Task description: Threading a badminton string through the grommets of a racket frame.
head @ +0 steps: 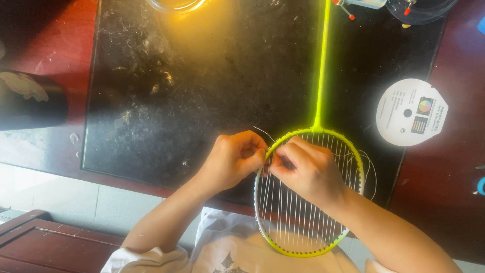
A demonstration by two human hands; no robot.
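Note:
A neon yellow badminton racket lies on the dark stone tabletop, its head toward me and its shaft pointing away. The head carries several white vertical strings. My left hand pinches the left rim of the frame, where a loose string end sticks out. My right hand rests over the strings inside the head, fingers pinched on a string close to the left hand. Loose string loops hang off the right rim.
A round white string reel with a printed label lies right of the racket. A dark cylinder sits at the left. Glass rims and small tools line the far edge. A reddish wooden border frames the top.

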